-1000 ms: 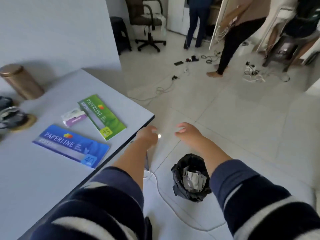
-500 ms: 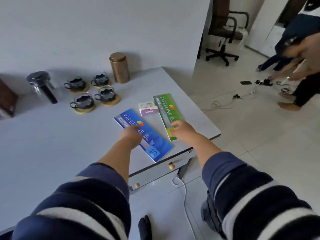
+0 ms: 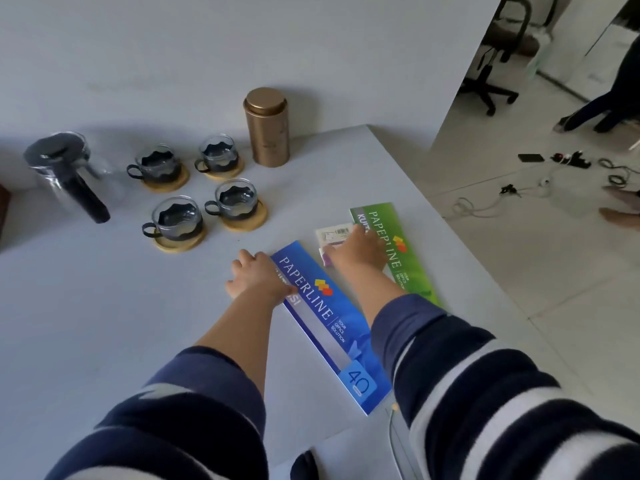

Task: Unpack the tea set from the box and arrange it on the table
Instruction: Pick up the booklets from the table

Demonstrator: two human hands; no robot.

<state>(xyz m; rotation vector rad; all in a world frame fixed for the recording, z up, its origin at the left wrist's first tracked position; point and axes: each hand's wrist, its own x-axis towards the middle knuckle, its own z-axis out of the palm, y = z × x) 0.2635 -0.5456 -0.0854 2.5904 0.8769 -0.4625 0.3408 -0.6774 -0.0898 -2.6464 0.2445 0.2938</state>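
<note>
The tea set stands at the back of the white table [image 3: 104, 323]. It is a glass teapot [image 3: 60, 168] with a black lid and handle, several glass cups on wooden coasters [image 3: 173, 220], and a gold canister [image 3: 266, 128]. My left hand [image 3: 258, 277] lies palm down on the left edge of a blue Paperline packet [image 3: 329, 323]. My right hand [image 3: 358, 251] reaches over a small white and purple packet [image 3: 330, 234], with its fingertips on the packet and partly over a green Paperline packet [image 3: 391, 233]. Neither hand grips anything that I can see.
A dark brown box edge [image 3: 3, 209] shows at the far left. The table's right edge drops to a tiled floor with cables [image 3: 485, 202] and a power strip [image 3: 571, 159]. An office chair [image 3: 495, 64] and a person's legs [image 3: 602, 105] are at the far right.
The view swung from the floor and bin back to the table. Both hands moved forward, the left onto the blue packet's edge, the right from the green packet onto the small white packet.
</note>
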